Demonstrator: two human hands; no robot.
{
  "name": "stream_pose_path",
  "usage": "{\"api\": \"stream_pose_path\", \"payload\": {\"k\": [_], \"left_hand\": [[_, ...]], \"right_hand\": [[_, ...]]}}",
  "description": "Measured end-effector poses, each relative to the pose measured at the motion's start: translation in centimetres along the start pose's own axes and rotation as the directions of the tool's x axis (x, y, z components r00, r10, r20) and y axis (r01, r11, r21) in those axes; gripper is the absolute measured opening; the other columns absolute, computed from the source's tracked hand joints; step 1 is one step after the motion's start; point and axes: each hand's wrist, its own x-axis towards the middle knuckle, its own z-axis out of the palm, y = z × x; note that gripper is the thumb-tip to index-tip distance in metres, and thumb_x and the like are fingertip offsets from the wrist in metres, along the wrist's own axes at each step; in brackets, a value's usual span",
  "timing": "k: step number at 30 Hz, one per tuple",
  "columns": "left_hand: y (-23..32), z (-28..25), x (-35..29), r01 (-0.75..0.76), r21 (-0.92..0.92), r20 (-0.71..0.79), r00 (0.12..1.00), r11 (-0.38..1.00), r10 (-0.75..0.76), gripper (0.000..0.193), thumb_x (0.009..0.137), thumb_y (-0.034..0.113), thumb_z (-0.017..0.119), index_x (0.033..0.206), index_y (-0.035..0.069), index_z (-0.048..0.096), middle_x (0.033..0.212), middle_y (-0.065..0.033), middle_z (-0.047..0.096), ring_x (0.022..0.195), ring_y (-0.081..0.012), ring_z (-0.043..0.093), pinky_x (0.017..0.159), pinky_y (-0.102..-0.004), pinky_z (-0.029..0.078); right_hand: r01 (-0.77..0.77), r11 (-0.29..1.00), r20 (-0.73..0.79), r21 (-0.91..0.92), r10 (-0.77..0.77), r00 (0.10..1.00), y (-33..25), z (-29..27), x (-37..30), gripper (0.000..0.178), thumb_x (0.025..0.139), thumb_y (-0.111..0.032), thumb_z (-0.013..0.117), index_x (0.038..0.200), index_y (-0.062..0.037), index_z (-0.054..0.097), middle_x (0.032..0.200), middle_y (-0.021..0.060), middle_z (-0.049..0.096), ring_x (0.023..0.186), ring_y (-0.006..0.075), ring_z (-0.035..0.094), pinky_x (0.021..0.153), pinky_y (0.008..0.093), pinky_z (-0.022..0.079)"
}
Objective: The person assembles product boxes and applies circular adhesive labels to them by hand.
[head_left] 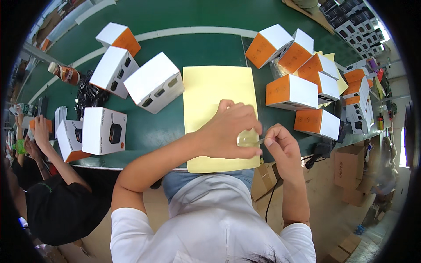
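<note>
"Where is the clear piece (248, 139) in relation to the hands?"

"Between them, above the right part of the yellow sheet (206, 94). Its long axis runs roughly left to right, with the narrow end toward the right hand (283, 142)."

"Which hand is nearer?"

"Both are at it. The left hand (232, 131) arches over it from the left, fingers curled and thumb set apart; whether those fingers grip it, one cannot tell. The right thumb and forefinger are pinched together on its narrow end."

"And the surface?"

"The sheet lies at the near edge of a green surface (210, 50). White boxes (153, 81) with orange sides stand left and right of it, and black cables (90, 94) lie beyond the left ones."

"The room?"

"A co-worker in black (66, 206) sits on the left; a brown carton (349, 166) stands at the right."
</note>
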Motion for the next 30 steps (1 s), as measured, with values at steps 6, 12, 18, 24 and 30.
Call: {"api": "stream_pose_path", "payload": {"k": [6,12,18,24,30], "left_hand": [[-0.4,0.6,-0.3,0.047,-0.174,-0.019,0.999,0.984,-0.051,0.007,0.081,0.017,0.075,0.078,0.016,0.069,0.076,0.0042,0.053,0.077,-0.0108,0.052,0.087,-0.0337,0.028],[0.5,-0.2,-0.6,0.077,-0.168,0.001,0.997,0.983,-0.078,0.005,0.083,0.017,0.075,0.080,0.014,0.071,0.075,0.0034,0.057,0.075,-0.0108,0.054,0.088,-0.0340,0.031],[2.7,-3.3,-2.8,0.329,-0.245,0.003,0.941,0.912,-0.339,0.033,0.080,0.025,0.080,0.109,0.011,0.073,0.081,-0.0017,0.064,0.081,-0.0193,0.061,0.084,-0.0439,0.044],[2.5,-12.4,-6.6,0.399,0.841,-0.409,0.911,0.366,-0.054,0.071,0.079,0.040,0.079,0.139,0.011,0.054,0.138,-0.0181,0.047,0.121,-0.0393,0.050,0.105,-0.0481,0.039],[0.5,-12.6,-8.3,0.446,0.399,-0.475,0.848,0.801,-0.236,0.066,0.088,0.023,0.072,0.146,0.006,0.046,0.141,-0.0174,0.051,0.128,-0.0339,0.051,0.105,-0.0402,0.042]], "right_hand": [[0.046,0.999,-0.102,0.006,-0.046,0.994,-0.5,0.6,-0.3,0.012,0.090,0.000,0.065,0.101,-0.0043,0.061,0.091,-0.0043,0.043,0.075,0.0039,0.038,0.067,0.0196,0.034],[0.138,0.987,-0.035,-0.078,-0.141,0.989,0.8,1.0,0.3,0.012,0.083,0.001,0.072,0.093,-0.0031,0.067,0.089,-0.0011,0.048,0.075,0.0060,0.042,0.067,0.0206,0.036],[0.293,0.956,-0.240,-0.008,-0.287,0.927,1.6,1.2,0.7,0.004,0.088,0.003,0.064,0.089,0.0002,0.063,0.090,0.0006,0.054,0.080,0.0082,0.049,0.071,0.0209,0.038],[0.312,0.920,-0.267,0.239,-0.247,0.932,1.5,1.8,0.6,0.007,0.088,0.005,0.063,0.089,-0.0014,0.062,0.091,0.0006,0.054,0.081,0.0081,0.049,0.075,0.0209,0.039],[0.330,0.860,-0.179,0.389,-0.281,0.943,1.0,2.6,0.1,0.008,0.085,0.004,0.066,0.090,-0.0007,0.063,0.092,0.0018,0.054,0.083,0.0091,0.049,0.075,0.0227,0.039]]}}
